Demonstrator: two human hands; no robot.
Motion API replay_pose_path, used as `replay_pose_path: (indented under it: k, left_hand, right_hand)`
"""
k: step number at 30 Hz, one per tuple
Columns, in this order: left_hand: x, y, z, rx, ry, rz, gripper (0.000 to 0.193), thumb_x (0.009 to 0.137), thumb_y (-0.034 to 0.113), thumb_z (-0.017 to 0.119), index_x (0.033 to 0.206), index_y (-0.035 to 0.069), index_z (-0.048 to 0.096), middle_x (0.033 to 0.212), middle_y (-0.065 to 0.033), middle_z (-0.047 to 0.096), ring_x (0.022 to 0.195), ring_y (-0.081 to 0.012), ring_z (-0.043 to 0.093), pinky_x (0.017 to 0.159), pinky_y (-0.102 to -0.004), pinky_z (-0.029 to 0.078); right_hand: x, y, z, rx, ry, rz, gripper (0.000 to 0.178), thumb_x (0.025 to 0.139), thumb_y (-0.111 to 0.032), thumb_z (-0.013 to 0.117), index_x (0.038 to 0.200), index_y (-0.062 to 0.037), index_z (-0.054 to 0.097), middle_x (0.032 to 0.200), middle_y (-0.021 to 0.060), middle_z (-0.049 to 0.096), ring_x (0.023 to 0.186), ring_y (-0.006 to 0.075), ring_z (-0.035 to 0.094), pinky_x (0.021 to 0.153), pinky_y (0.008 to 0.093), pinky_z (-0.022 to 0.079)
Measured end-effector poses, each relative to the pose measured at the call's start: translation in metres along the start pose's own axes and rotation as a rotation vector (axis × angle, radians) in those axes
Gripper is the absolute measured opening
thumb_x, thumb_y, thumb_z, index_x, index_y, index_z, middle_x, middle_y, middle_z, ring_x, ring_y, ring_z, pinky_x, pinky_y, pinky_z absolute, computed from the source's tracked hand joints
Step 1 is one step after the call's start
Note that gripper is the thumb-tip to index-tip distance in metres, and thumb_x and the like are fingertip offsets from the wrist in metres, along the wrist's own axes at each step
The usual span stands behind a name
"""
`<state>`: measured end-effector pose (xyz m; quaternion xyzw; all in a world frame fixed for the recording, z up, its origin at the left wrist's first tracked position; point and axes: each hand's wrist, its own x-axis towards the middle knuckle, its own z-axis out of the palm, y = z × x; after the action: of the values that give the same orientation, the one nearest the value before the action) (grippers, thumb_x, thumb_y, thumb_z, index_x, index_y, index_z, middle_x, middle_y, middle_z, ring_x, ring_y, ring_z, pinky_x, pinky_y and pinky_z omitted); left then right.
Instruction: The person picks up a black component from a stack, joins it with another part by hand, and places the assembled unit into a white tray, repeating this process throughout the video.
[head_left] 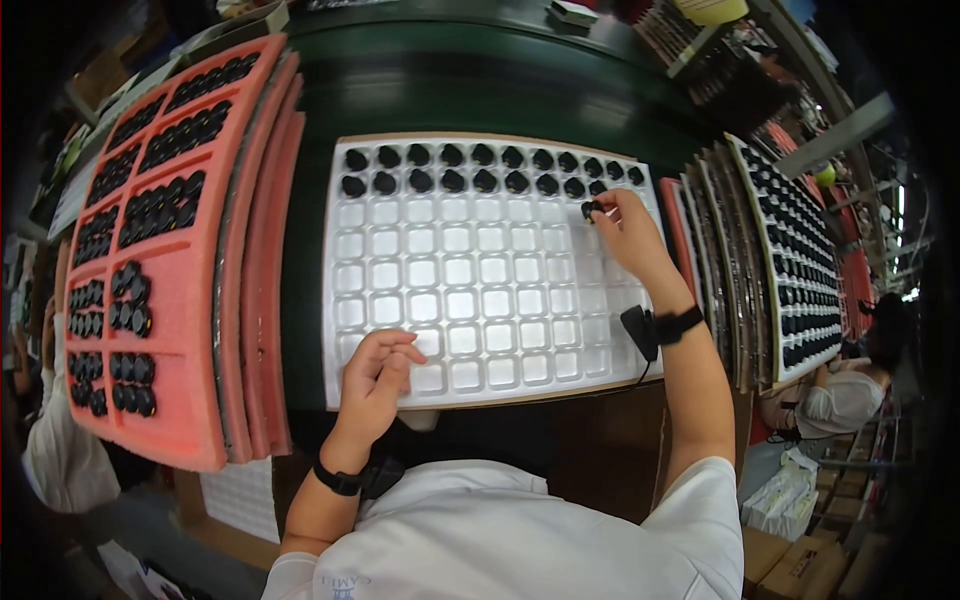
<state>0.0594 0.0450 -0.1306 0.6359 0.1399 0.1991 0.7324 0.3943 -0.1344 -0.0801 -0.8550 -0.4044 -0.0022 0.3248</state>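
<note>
A white moulded tray [458, 270] with rows of square pockets lies before me. Small round black parts [451, 155] sit in its two far rows; the near rows show bare pockets. My right hand [627, 228] reaches over the tray's far right area, thumb and fingers pinching one small black part [590, 211] just nearer than the second row. What this part is for cannot be told. Over the near left corner of the tray hovers my left hand [376, 382], fingers loosely bent and apart, nothing visible in them.
Left of the tray stands a stack of pink foam trays [160, 262], the top one holding groups of black parts. On the right, a stack of trays carries a filled white one [790, 250]. A green surface [480, 80] runs behind. Other people are at both sides.
</note>
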Motion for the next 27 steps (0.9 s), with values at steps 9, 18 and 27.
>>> replay_pose_path:
  k: [9, 18, 27]
  left_hand:
    - [0.002, -0.004, 0.001, -0.016, 0.004, 0.002, 0.030, 0.100, 0.026, 0.042, 0.109, -0.001, 0.052, 0.085, -0.0083, 0.061, 0.059, -0.0071, 0.044, 0.056, -0.0213, 0.040]
    - [0.004, -0.009, 0.001, 0.031, 0.040, 0.004, 0.033, 0.100, 0.029, 0.039, 0.106, -0.001, 0.052, 0.081, -0.0092, 0.059, 0.056, -0.0083, 0.044, 0.054, -0.0215, 0.039]
    - [0.004, -0.007, 0.004, 0.038, 0.046, 0.032, 0.046, 0.100, 0.039, 0.031, 0.106, -0.002, 0.051, 0.082, -0.0134, 0.060, 0.055, -0.0095, 0.044, 0.053, -0.0221, 0.038]
  right_hand:
    - [0.031, 0.073, -0.009, -0.305, 0.177, 0.176, 0.020, 0.081, -0.012, 0.064, 0.098, -0.0021, 0.061, 0.101, 0.0167, 0.060, 0.094, 0.0339, 0.059, 0.082, 0.0409, 0.047]
    - [0.030, 0.068, -0.006, -0.405, 0.149, 0.227, 0.021, 0.079, -0.014, 0.064, 0.096, -0.0020, 0.062, 0.102, 0.0172, 0.060, 0.099, 0.0353, 0.057, 0.085, 0.0413, 0.047]
    - [0.016, -0.028, 0.007, -0.219, 0.142, -0.156, 0.030, 0.075, -0.009, 0.061, 0.105, -0.0044, 0.060, 0.104, 0.0157, 0.058, 0.102, 0.0326, 0.053, 0.085, 0.0422, 0.045]
